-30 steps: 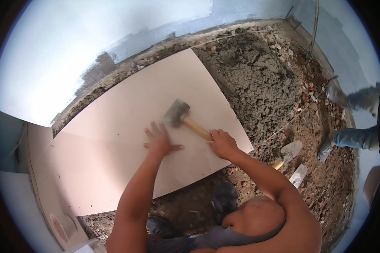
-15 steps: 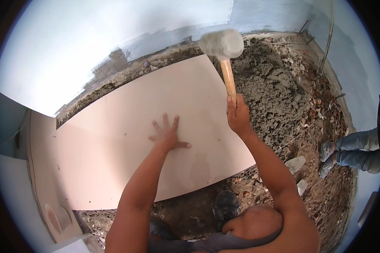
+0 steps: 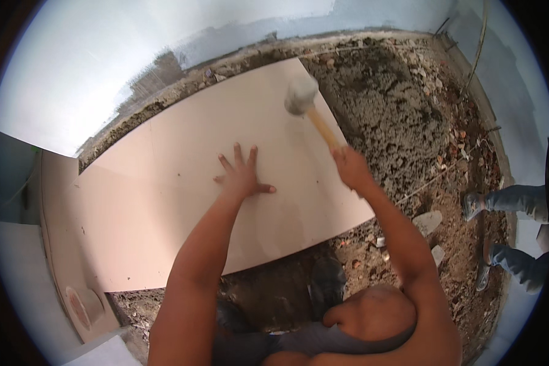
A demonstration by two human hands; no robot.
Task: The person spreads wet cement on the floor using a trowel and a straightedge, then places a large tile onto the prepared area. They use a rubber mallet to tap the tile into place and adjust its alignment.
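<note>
Right hand [image 3: 352,169]: closed firmly around the mallet [image 3: 311,111], gripping the lower end of its wooden handle [image 3: 324,130]. The mallet head appears over the far right part of the pale slab [image 3: 165,213] — blurred, so contact with the surface cannot be determined. Left hand [image 3: 243,175]: released, fingers spread, palm down on the slab. Grey mortar [image 3: 384,104] adjoins the slab's right edge — a trowel blade [image 3: 429,222] lies beyond the near right corner. Another person's legs [image 3: 521,201] occupy the far right.

From here I see a pinkish-beige slab [image 3: 189,174], a pale-grey mallet head [image 3: 301,96], its tan handle [image 3: 323,129], and dark-grey mortar [image 3: 387,113].
</note>
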